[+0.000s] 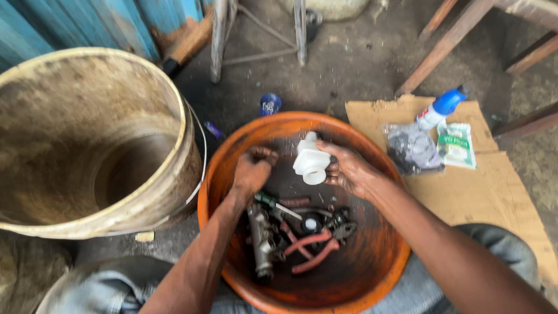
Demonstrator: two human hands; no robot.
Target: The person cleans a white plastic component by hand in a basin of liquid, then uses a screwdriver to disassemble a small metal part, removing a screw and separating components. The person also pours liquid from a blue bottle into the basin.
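My right hand [349,168] holds a white plastic reservoir-like part [311,163] over an orange basin [372,267] that sits between my knees. My left hand [253,171] is closed into a fist inside the basin, just left of the white part; whether it grips anything is hidden. In the basin's dark oily bottom lie a metal cylinder part [261,238], red-handled pliers [314,247], a green-handled screwdriver [273,202] and small metal pieces.
A large dirty beige bucket [87,139] stands at the left. On cardboard [494,192] at the right lie a white bottle with a blue cap [440,109], a clear bag of dark parts [411,148] and a green-white packet [456,145]. Wooden legs and a metal stand are behind.
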